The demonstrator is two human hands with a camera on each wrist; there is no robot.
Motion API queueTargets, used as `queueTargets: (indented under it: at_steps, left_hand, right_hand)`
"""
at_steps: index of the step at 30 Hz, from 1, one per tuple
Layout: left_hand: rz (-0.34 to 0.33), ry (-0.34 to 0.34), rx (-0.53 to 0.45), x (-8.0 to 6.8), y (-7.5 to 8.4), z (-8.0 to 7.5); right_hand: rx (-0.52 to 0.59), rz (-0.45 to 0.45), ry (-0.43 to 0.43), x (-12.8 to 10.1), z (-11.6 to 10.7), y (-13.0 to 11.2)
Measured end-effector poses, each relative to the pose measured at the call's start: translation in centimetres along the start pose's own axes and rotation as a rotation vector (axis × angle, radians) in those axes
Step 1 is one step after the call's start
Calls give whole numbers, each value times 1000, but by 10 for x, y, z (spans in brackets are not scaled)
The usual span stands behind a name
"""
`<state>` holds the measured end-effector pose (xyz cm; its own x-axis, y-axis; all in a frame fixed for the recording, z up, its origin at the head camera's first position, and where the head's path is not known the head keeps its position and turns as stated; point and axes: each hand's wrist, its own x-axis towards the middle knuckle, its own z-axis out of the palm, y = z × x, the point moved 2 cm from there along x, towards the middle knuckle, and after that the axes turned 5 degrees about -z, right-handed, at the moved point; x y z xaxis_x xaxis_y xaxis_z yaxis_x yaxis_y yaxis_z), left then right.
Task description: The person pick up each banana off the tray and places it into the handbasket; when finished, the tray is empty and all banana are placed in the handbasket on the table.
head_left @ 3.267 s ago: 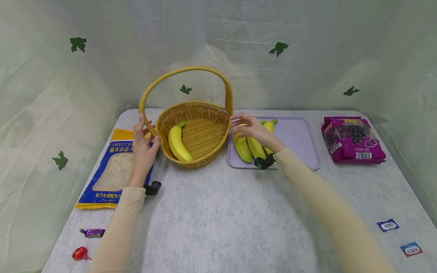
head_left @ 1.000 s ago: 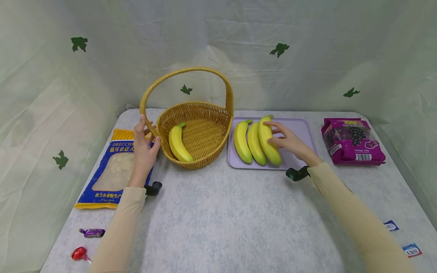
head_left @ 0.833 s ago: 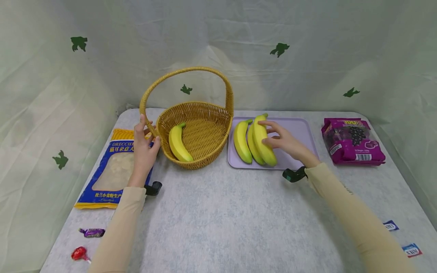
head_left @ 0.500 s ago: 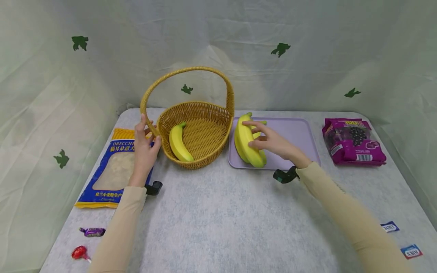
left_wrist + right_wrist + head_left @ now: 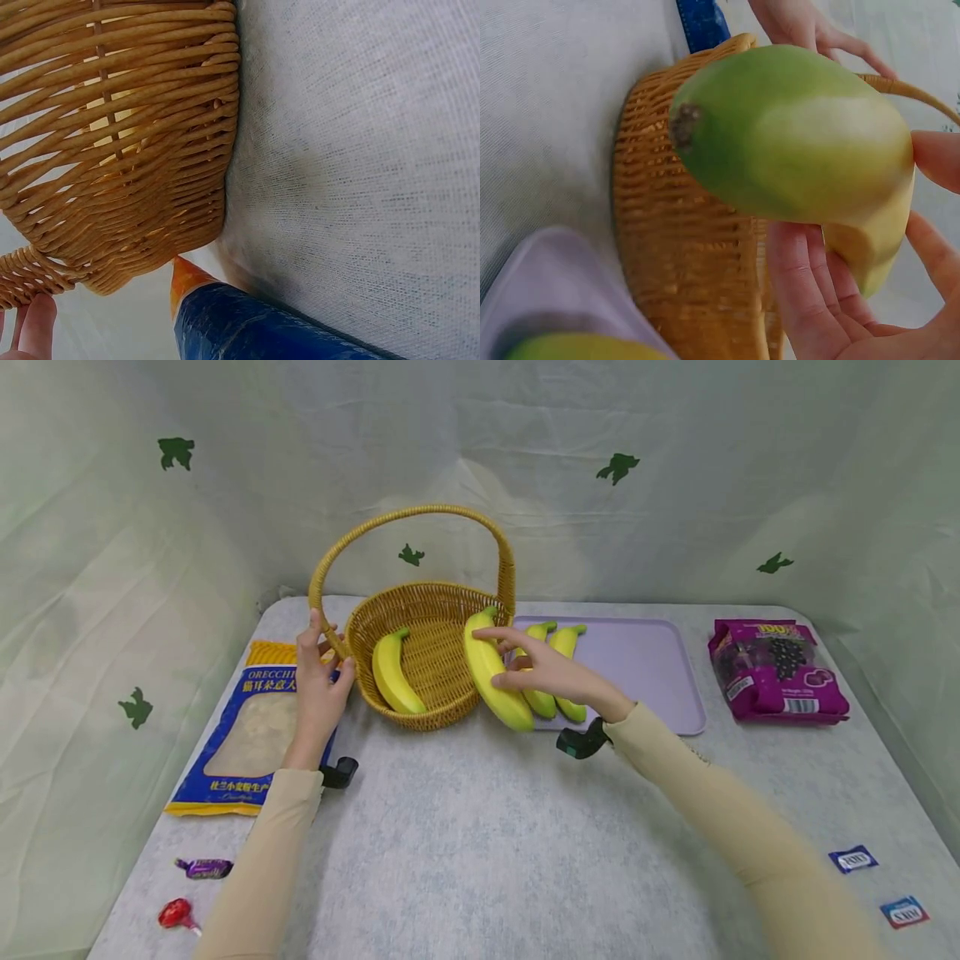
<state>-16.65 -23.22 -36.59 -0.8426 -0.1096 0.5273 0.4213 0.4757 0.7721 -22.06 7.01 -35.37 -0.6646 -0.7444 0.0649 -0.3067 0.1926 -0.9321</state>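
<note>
Head view high, forward-down; wrist views close-up, basket in both.

The place is looking like a curtained-off recording booth; pale creased sheeting is hanging at nine, twelve and three o'clock; green bird-like cut-outs are dotting it from nine round to two; woven mottled cloth is covering the bench, which is spreading down to six; a black wrist camera is sitting at eight, another at four.
</note>
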Motion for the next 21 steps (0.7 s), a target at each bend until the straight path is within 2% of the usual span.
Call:
queueTargets:
  at_steps: [3, 11, 17, 21]
  left_hand:
    - [6, 1, -1, 1, -8, 1]
    - [-2, 6, -1, 4, -40, 1]
    - [6, 4, -2, 3, -40, 1]
    - [11, 5, 6, 2, -29, 1]
  right_hand:
    - [2, -17, -2, 12, 6, -2]
    - [90, -20, 29, 42, 20, -4]
    - [36, -31, 78, 66, 28, -2]
    - [-30, -37, 116, 81, 33, -3]
